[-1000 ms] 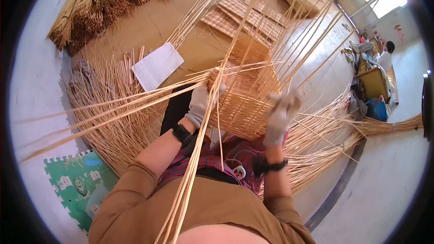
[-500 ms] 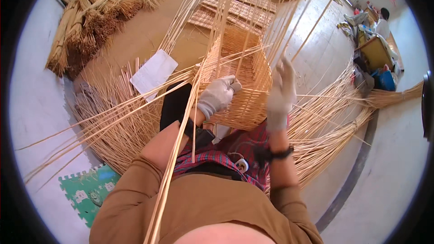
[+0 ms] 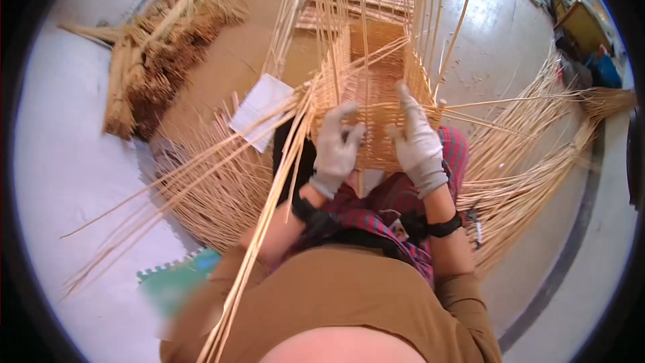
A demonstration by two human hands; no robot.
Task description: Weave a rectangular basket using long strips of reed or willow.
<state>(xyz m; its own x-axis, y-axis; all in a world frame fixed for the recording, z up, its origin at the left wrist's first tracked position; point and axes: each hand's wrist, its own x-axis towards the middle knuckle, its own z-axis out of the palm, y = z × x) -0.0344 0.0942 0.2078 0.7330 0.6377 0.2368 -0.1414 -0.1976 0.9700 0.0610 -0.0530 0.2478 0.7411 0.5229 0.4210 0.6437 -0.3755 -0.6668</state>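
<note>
Left hand (image 3: 338, 148) and right hand (image 3: 418, 141), fingers parted with no grip visible, are at the near wall of the basket (image 3: 386, 87), beyond the lap (image 3: 393, 195). Walls stand woven; stakes (image 3: 365, 13) above them and strands (image 3: 250, 255) trailing from the near left corner are left unwoven.

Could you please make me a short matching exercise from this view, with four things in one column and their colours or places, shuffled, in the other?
Column one
1. basket
2. sheet of paper
3. puzzle-edged mat
4. sleeves

Column two
A. green, low on the picture's left
B. brown, on the person's arms
C. with the gloved left hand and gloved right hand at its near side
D. white, to the left of the woven walls

Right pairs: 1-C, 2-D, 3-A, 4-B.
</note>
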